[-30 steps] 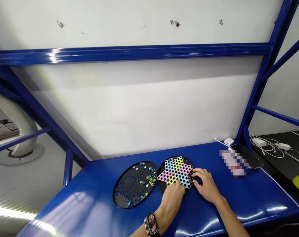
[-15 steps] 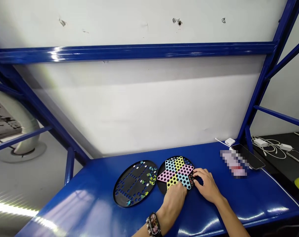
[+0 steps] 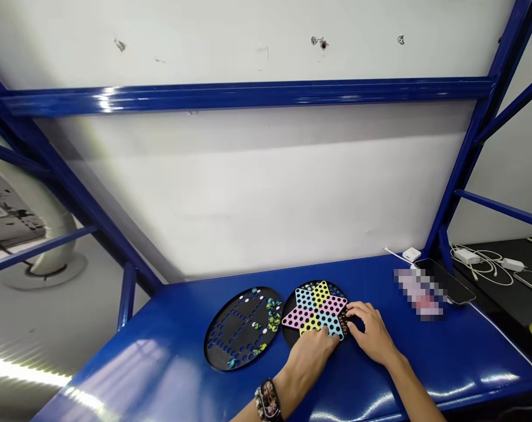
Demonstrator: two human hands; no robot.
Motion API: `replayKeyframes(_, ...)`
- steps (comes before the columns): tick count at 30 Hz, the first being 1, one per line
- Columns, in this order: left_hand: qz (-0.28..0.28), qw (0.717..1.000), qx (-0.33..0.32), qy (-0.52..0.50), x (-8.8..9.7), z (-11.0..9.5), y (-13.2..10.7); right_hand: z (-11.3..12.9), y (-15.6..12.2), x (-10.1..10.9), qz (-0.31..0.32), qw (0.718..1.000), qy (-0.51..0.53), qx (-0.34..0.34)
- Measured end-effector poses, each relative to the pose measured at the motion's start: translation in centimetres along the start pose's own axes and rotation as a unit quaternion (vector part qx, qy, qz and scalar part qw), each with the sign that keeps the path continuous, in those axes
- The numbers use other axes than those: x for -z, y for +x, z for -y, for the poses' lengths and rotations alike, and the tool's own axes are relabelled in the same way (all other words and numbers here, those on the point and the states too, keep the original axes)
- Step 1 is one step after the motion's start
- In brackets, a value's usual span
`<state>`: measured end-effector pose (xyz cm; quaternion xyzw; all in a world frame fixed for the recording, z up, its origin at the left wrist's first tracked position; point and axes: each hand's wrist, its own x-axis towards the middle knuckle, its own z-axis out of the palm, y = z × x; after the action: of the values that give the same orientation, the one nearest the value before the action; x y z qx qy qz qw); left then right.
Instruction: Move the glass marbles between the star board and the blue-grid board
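A star-shaped board (image 3: 312, 308) with pink, yellow and light-blue points and rows of dark holes lies on a round black tray (image 3: 289, 339). My left hand (image 3: 312, 354), with a watch at the wrist, is over the lower edge of the star, fingers curled down at the yellow and blue points. Its fingertips are partly hidden, and any small piece in them cannot be made out. At the tray's right rim is my right hand (image 3: 371, 333), thumb and forefinger apart and touching the rim area. Small marbles (image 3: 342, 319) show beside the star there.
Left of the star stands a second round black tray (image 3: 224, 328) with holes and several green, blue and white marbles (image 3: 273, 319). Right on the blue table (image 3: 358, 387) lie a phone (image 3: 450, 284), a blurred-out item (image 3: 422, 296) and a white charger (image 3: 411, 254). Blue frame bars rise behind.
My left hand has shifted slightly right along the star's lower edge, toward the blue point. My right hand stays at the rim. The whole view has drifted a little.
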<state>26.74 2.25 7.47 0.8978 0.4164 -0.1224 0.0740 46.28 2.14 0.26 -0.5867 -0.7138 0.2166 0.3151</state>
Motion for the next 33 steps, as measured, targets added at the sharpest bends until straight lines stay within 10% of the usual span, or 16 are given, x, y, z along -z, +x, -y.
replayKeyframes(33, 0.029, 0.996, 0.079, -0.033, 0.8, -1.0, -1.2, -0.2, 0.1, 0.0, -0.007, 1.000, -0.005, 0.001)
